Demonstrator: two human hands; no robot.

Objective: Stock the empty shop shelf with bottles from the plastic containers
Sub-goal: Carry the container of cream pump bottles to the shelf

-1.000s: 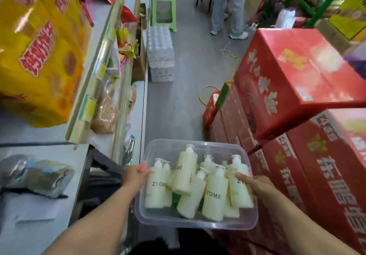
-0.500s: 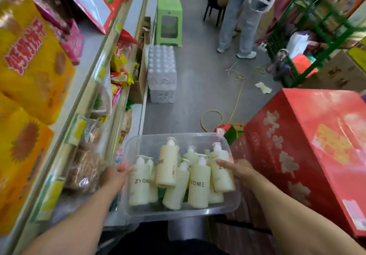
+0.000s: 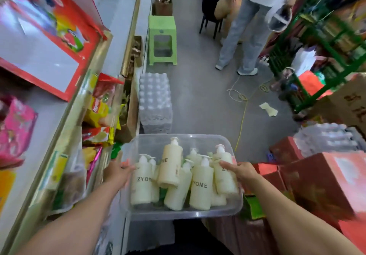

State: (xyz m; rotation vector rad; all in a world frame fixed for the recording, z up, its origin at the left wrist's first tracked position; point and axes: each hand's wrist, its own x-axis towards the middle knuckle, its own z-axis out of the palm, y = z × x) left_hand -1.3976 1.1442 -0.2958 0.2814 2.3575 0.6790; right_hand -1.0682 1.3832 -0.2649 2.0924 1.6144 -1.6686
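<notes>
Past held container [image 3: 178,214], water pack [image 3: 155,104], green stool [image 3: 162,24] (person [image 3: 247,37] beyond)

The hands — left hand [image 3: 117,172], right hand [image 3: 242,172] — grip a clear container [image 3: 178,213] of pump bottles [image 3: 201,187] (labelled ZYOME).

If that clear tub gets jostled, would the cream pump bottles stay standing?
Probably not: the tall cream pump bottles lean loosely against each other, so they'd likely topple. The thin clear plastic tub may flex under their weight.
</notes>
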